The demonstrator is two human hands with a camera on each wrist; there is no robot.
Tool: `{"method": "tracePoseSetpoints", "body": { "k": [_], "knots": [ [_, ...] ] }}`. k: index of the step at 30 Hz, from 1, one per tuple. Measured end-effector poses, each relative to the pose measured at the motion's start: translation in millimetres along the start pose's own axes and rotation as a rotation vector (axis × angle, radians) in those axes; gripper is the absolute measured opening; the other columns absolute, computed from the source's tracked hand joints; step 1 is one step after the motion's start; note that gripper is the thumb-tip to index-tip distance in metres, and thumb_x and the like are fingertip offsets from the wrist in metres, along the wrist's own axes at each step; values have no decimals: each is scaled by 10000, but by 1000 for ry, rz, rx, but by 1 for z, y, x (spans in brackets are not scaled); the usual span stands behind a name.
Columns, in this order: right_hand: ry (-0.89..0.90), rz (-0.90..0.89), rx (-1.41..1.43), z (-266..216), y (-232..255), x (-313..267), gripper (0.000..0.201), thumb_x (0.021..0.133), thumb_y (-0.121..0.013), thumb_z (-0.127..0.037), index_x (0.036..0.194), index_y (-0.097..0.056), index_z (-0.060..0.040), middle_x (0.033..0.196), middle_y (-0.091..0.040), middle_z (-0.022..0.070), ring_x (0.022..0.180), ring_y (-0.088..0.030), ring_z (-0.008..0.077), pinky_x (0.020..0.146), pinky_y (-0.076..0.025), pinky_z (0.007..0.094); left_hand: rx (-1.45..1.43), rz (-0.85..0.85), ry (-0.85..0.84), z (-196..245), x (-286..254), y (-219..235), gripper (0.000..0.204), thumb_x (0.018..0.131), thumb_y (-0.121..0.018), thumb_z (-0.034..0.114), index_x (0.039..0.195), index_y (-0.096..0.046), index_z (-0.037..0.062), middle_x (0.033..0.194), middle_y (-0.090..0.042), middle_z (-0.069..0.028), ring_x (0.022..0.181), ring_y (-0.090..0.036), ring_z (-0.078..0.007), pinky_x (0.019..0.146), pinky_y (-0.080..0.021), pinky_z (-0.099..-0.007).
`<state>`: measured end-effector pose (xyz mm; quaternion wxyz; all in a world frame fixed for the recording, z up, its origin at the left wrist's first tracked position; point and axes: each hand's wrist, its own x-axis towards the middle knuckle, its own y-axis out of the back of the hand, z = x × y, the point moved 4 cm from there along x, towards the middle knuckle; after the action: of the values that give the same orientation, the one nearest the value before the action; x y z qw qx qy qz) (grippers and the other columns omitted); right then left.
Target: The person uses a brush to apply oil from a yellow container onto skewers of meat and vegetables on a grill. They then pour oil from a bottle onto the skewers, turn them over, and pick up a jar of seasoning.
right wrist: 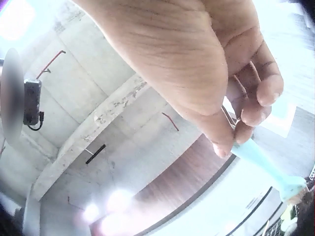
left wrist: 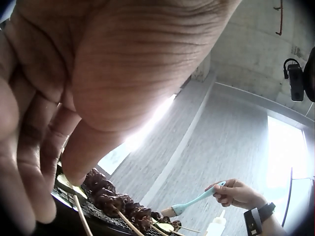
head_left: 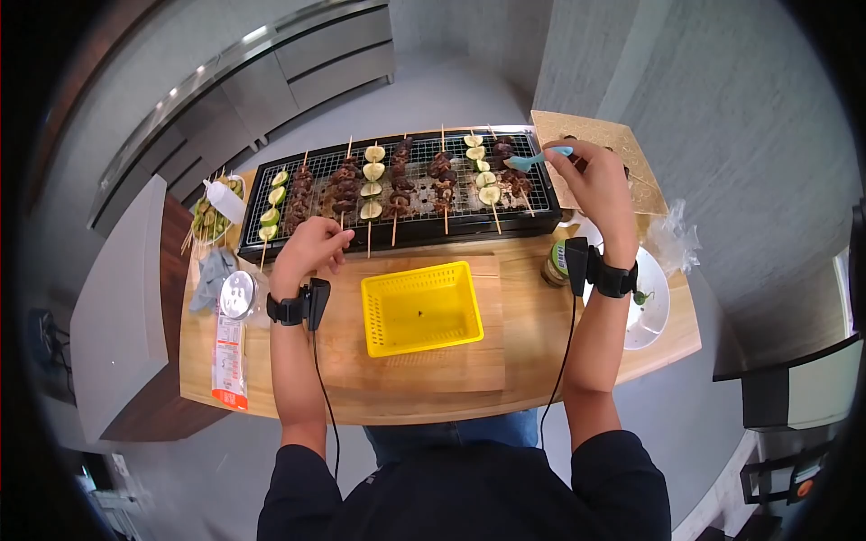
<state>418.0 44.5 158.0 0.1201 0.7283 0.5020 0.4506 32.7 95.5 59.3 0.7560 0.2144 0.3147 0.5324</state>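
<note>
My right hand (head_left: 595,185) pinches the handle of a light blue basting brush (head_left: 534,160). The brush head is down at the rightmost meat skewer (head_left: 503,146) on the grill (head_left: 415,233); in the left wrist view the pale bristles of the brush (left wrist: 194,201) overlap the far skewers. Thumb and fingertips of the right hand (right wrist: 236,93) meet on the handle in the right wrist view. My left hand (head_left: 311,245) hovers at the grill's front edge with loosely bent fingers, holding nothing, near a skewer of green-skinned slices (head_left: 271,216) and dark meat skewers (head_left: 345,185).
A yellow basket (head_left: 422,348) stands on a wooden board (head_left: 442,377) before me. On the right are a green-lidded jar (head_left: 554,266), a white plate (head_left: 657,311) and a plastic bag (head_left: 672,239). A white bottle (head_left: 225,200), grey cloth (head_left: 212,278) and packet (head_left: 230,365) are left.
</note>
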Motion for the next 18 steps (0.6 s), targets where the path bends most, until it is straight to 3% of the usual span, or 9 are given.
{"method": "tracePoseSetpoints", "body": {
  "k": [4, 6, 7, 9, 16, 18],
  "knots": [
    [-85, -34, -36, 1, 1, 0, 253, 880, -680, -236, 924, -705, 13, 676, -633, 185, 595, -606, 297, 595, -466, 373, -2, -8, -11, -2, 1, 1, 348, 924, -609, 272, 818, -652, -57, 616, -660, -87, 506, -645, -149, 463, -468, -270],
    [34, 15, 1, 2, -1, 1, 238, 890, -689, -226, 959, -712, 1, 549, -453, 43, 503, -385, 107, 482, -313, 294, 1, 0, -10, -2, 1, 1, 349, 923, -610, 273, 819, -652, -58, 617, -660, -88, 507, -646, -150, 466, -470, -270],
    [34, 16, 2, 1, 0, 1, 238, 890, -689, -226, 959, -712, 1, 549, -453, 43, 503, -385, 107, 482, -313, 294, 4, 7, -9, -2, 0, 1, 350, 922, -610, 274, 820, -653, -59, 619, -660, -89, 507, -646, -150, 469, -471, -269],
    [17, -8, -33, -3, 1, 0, 279, 883, -678, -248, 912, -691, 28, 654, -627, 177, 570, -596, 307, 573, -464, 369, 15, 5, -6, 1, -1, 2, 349, 923, -610, 272, 823, -653, -60, 620, -661, -90, 508, -646, -151, 471, -472, -270],
    [-8, -2, -32, 0, 3, -1, 280, 884, -677, -258, 908, -695, 20, 640, -619, 169, 552, -595, 292, 561, -460, 361, 2, -2, -15, -1, 0, 1, 340, 924, -613, 264, 828, -654, -60, 621, -661, -93, 507, -647, -156, 464, -469, -273],
    [-10, 0, -8, 0, 4, -2, 275, 888, -672, -254, 905, -695, 19, 618, -604, 152, 527, -580, 254, 537, -441, 348, 1, -3, -6, -1, 0, 1, 339, 922, -617, 265, 834, -654, -60, 622, -661, -94, 507, -647, -155, 465, -471, -273]
  ]
}}
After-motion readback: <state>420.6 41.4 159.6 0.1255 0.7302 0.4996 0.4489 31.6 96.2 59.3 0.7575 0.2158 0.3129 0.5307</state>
